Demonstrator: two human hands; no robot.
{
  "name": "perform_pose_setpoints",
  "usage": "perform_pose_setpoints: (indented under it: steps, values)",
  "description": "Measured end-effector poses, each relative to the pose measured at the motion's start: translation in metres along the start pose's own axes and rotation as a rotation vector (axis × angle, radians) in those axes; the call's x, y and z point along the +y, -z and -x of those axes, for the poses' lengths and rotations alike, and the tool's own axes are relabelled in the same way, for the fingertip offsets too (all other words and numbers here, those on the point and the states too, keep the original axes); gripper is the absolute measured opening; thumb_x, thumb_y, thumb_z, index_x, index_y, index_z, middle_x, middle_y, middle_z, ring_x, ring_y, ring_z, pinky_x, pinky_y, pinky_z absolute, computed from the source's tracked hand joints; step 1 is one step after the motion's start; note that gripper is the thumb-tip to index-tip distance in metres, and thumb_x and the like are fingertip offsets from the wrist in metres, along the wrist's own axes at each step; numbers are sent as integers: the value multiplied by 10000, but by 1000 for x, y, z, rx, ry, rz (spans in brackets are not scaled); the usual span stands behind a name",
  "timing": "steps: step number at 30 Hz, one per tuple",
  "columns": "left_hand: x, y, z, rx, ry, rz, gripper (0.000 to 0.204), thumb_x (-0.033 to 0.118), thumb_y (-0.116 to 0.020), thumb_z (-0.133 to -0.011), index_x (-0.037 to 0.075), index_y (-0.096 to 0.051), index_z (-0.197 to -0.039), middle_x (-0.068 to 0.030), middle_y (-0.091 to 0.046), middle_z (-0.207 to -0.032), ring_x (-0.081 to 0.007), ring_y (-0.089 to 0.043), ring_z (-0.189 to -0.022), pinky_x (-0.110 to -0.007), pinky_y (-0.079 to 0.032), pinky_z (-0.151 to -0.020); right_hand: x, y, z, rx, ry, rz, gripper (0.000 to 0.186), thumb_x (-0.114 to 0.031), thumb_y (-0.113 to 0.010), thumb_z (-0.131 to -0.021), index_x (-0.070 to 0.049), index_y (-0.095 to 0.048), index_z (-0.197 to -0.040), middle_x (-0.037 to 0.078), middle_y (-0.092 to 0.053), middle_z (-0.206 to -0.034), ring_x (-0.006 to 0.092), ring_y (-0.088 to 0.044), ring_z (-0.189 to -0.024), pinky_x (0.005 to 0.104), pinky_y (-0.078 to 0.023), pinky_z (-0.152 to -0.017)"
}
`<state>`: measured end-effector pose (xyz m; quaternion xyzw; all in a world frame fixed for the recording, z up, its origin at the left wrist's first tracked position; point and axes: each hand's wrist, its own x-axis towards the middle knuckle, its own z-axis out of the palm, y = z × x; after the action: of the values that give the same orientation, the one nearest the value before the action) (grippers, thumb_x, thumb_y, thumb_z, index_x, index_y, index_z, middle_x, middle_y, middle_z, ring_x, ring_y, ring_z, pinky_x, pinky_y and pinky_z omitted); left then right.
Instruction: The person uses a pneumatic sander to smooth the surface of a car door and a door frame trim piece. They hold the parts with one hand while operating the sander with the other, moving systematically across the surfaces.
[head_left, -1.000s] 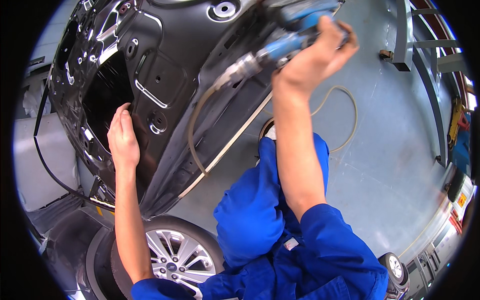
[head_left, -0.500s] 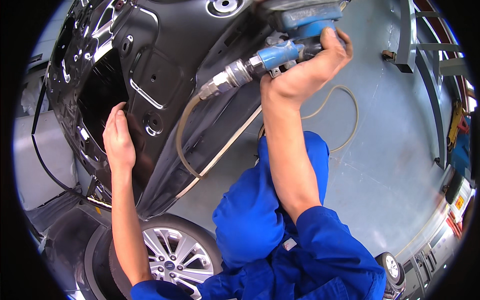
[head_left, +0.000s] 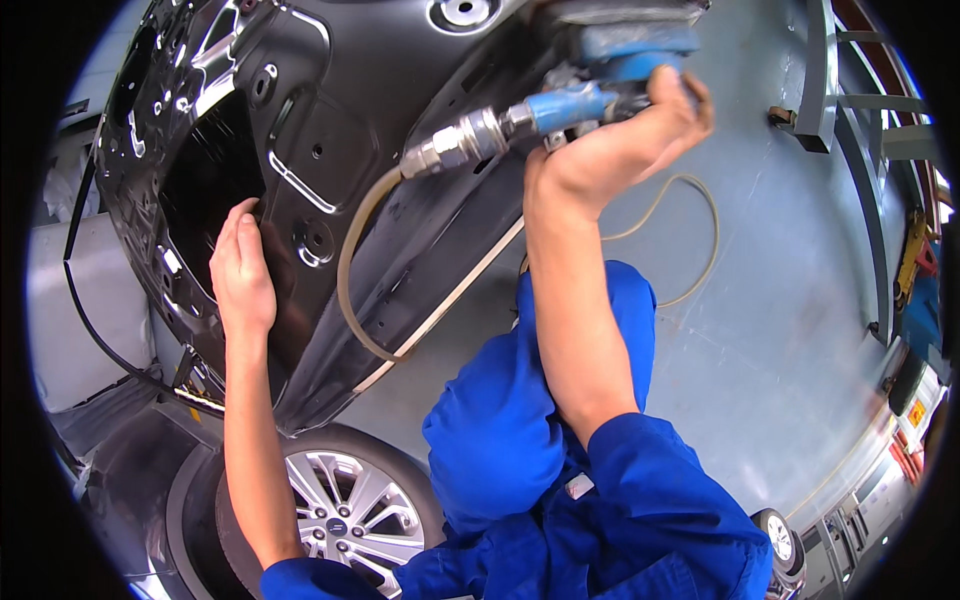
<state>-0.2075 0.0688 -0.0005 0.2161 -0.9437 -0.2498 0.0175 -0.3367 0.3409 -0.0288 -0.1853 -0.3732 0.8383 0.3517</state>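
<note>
Wraps the right hand (head_left: 625, 135) snugly round a chunky blue and black air tool (head_left: 640, 65), with the fingers bent close about it and their far sides hidden. Tips that hand up and to the right, with the bare forearm reaching up. Holds the tool high, by the right edge of a big shiny black metal car panel (head_left: 370, 110). Cannot tell if its blurry dark top touches the panel. Has a silver metal connector (head_left: 455, 145) on the tool's left end, then a bendy tan hose (head_left: 345, 270) looping down. Rests the left hand (head_left: 243, 270) at the panel's dark hole (head_left: 215, 180), fingers nearly straight and side by side, gripping nothing that shows. Stretches the left forearm up past a silver wheel (head_left: 355, 510) with spokes.
</note>
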Motion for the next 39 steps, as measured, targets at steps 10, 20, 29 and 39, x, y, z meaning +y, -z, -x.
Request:
perform_pose_setpoints:
  steps: [10,20,29,39]
  values:
    - [1,-1,-2,12,-21,-23,416,269,-411,-1008,-44,-623,-1180,-218,-657,-1156,-346,-617,-1101,-365,-443,-967,0,-2,1,24,1,9,333,-198,-603,-925,-74,-425,-1178,36,-474,-982,101,-467,-863,241,-406,-790]
    - [4,0,-1,18,-21,-82,430,290,-408,-997,-34,-623,-1179,-227,-649,-1168,-369,-600,-1130,-379,-433,-986,5,-1,6,73,7,121,347,-269,-566,-894,-100,-410,-1153,75,-487,-1036,195,-543,-879,339,-502,-710]
    - [10,1,0,25,-30,-93,436,299,-402,-990,-29,-624,-1174,-234,-647,-1160,-386,-599,-1120,-392,-439,-976,-8,-11,7,74,-51,71,334,-275,-564,-904,-98,-427,-1152,67,-478,-1049,188,-502,-950,341,-459,-812]
    - [12,1,0,16,-24,-112,433,299,-393,-987,-19,-623,-1170,-234,-643,-1163,-393,-594,-1121,-403,-438,-975,-1,-6,4,92,-4,84,279,-247,-554,-913,-87,-434,-1107,73,-496,-1057,184,-528,-952,335,-485,-806]
